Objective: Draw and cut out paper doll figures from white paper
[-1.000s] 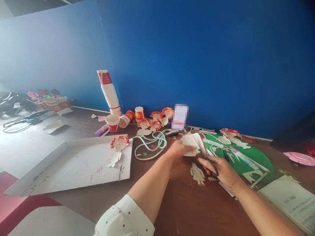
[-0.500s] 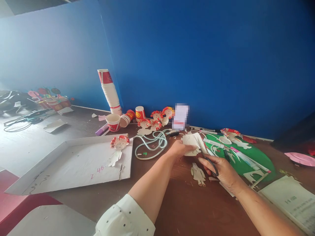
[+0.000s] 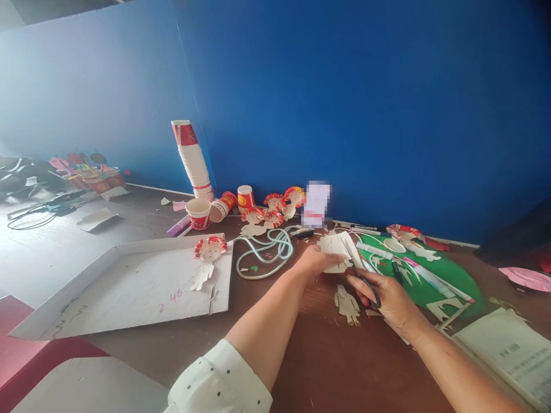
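Between its thumb and fingers, my left hand grips a small white paper with lines drawn on it. My right hand is closed around dark-handled scissors, whose blades reach the paper's right edge. A cut-out paper figure lies on the brown table just below both hands. Another cut-out figure with a red-fringed round head rests at the right end of a white box lid.
Behind stand a tall stack of paper cups, loose cups and several red-fringed figures. A pale cable coils left of my hands. Markers lie on a green sheet at right, near a booklet.
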Available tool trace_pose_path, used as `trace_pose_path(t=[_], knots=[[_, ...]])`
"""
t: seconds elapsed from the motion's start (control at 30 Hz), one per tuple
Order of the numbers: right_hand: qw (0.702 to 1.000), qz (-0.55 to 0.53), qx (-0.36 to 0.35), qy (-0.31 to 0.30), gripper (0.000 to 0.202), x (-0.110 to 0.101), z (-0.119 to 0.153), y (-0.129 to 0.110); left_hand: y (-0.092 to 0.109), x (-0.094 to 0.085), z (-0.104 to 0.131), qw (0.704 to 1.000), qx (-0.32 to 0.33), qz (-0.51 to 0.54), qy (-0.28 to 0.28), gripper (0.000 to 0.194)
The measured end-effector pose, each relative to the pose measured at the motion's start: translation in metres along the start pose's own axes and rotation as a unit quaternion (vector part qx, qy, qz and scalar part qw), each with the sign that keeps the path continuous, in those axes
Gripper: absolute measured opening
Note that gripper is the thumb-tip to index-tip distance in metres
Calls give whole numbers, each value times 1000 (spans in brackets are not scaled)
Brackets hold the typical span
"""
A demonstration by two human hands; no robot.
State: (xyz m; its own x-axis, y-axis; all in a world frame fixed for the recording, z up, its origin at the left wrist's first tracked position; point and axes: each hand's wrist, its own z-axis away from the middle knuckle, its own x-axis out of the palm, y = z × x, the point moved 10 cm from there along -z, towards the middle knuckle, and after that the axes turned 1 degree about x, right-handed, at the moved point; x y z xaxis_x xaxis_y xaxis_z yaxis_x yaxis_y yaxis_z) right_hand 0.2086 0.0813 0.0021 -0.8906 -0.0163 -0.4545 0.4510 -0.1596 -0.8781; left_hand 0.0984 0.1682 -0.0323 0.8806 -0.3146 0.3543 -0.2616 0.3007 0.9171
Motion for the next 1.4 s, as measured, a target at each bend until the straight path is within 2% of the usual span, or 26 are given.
trace_pose_path(t=[0.27,0.53,0.83,0.97,1.17,1.4], knots=[[1000,-6,-9,-29,47,3,-5,4,4,-2,3,1000,3,-8,27,41],[999,-21,-18,-40,30,3,-5,1,6,4,6,999,12,-42,11,40],[999,-4,-37,-18,38,2,-2,-7,5,3,6,999,9,-36,15,40],[1000,-7,-23,-11,42,2,0,-6,4,3,5,999,7,-31,15,41],[999,-8,-26,-36,43,5,-3,-3,4,3,6,1000,8,-21,14,41],[999,-15,-35,-22,43,4,-4,-1,4,4,5,1000,10,-18,9,40]])
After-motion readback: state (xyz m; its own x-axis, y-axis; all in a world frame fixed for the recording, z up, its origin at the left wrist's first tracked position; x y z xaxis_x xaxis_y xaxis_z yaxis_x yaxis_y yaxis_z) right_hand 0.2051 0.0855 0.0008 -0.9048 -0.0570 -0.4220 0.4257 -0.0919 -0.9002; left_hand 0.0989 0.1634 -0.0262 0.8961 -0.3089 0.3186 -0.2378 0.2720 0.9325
